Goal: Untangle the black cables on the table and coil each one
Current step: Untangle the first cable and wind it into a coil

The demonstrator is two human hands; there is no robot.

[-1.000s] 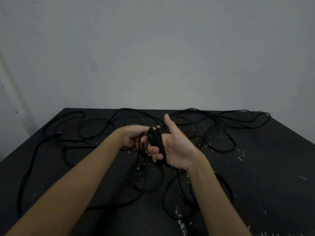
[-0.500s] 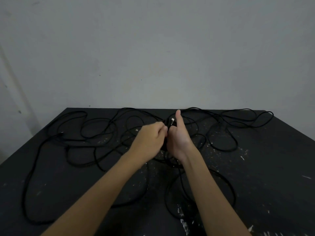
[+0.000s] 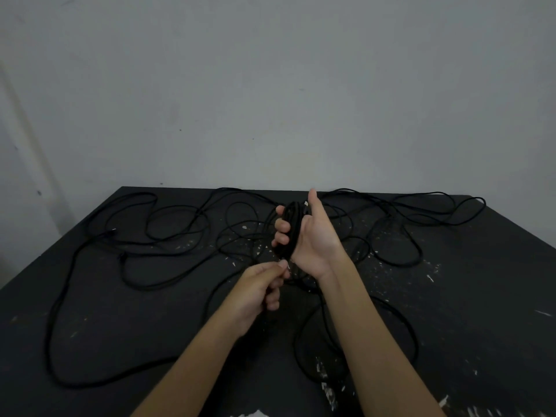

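Right hand [image 3: 313,239] is up off the table [image 3: 481,296], thumb pointing at the wall, fingers curled round the coil [image 3: 291,227]. The bundle stands long-ways, running from my wrist up to my fingertips, with a pale plug end [image 3: 306,204] poking out beside the thumb. Left hand [image 3: 258,288] sits lower and nearer me, just beside the coil's bottom end, thumb and fingers pinched on the strand that leaves it (I can't make out where that strand goes after my fist). So the slack is below the coil and on my left. As I judge it, the left hand must carry the next turn up and over the top. The other black cables [image 3: 391,206] sprawl in loops across the far table, uncoiled.
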